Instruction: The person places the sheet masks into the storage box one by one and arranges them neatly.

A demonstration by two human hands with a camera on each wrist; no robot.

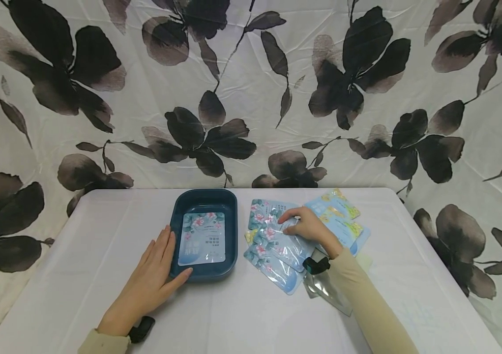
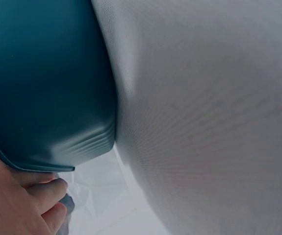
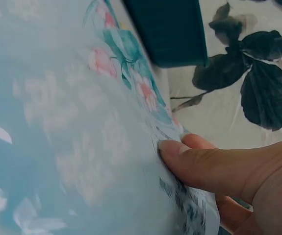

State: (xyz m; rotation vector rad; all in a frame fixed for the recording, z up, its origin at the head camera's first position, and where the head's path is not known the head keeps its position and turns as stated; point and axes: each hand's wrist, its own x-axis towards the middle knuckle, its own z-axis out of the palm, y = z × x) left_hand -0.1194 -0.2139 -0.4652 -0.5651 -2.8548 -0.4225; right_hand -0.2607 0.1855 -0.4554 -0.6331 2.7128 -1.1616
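A dark blue-green plastic tray (image 1: 230,275) stands on the table with one light-blue flowered packet (image 1: 202,241) lying flat inside. My left hand (image 1: 155,270) rests along the tray's left side, fingers straight at the rim and thumb by the near corner. In the left wrist view, the fingers (image 2: 45,196) show past the tray's edge. To the right of the tray, my right hand (image 1: 308,227) pinches a light-blue packet (image 1: 283,241) with pink flowers at its edge. The right wrist view shows the thumb (image 3: 190,164) pressed on this packet, other fingers behind it.
Beneath and around the right hand lie several more packets: flowered blue ones (image 1: 273,270), blue-and-yellow ones (image 1: 343,228) farther right, and a silver one (image 1: 332,295) nearer. The table (image 1: 215,319) has a white cover. A flower-print cloth (image 1: 277,88) hangs behind it.
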